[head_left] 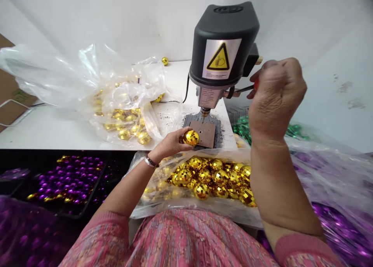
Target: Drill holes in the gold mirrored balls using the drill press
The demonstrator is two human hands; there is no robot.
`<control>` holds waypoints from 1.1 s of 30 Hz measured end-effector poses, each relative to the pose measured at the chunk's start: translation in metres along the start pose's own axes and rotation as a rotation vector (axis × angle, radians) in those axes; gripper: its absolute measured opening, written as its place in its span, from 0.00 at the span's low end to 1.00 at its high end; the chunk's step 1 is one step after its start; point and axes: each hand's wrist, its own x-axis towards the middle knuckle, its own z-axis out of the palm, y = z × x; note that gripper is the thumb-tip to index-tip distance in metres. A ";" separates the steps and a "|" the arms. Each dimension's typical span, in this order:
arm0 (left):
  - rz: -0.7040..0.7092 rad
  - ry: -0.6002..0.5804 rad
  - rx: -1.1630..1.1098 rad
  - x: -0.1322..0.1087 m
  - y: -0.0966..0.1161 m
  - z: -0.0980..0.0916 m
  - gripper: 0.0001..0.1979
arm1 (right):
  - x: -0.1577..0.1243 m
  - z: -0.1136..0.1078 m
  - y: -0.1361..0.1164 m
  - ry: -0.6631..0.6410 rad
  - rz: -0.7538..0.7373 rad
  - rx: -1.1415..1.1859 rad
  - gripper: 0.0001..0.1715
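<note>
Left hand holds a gold bauble; right hand grips perhaps a screwdriver

Left hand holds a gold bauble, right hand grips drill lever

my right fist hiding most of the red handle, gold baubles blurred behind plastic, drill tip too small

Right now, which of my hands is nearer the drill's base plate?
Left. Your left hand is just beside the left edge of the base plate, holding a gold mirrored ball; your right hand is farther off, up to the plate's right, around a red handle.
</note>
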 end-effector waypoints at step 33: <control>-0.306 0.978 -0.024 -0.021 -0.069 -0.081 0.19 | -0.021 -0.002 -0.003 0.160 0.038 -0.287 0.22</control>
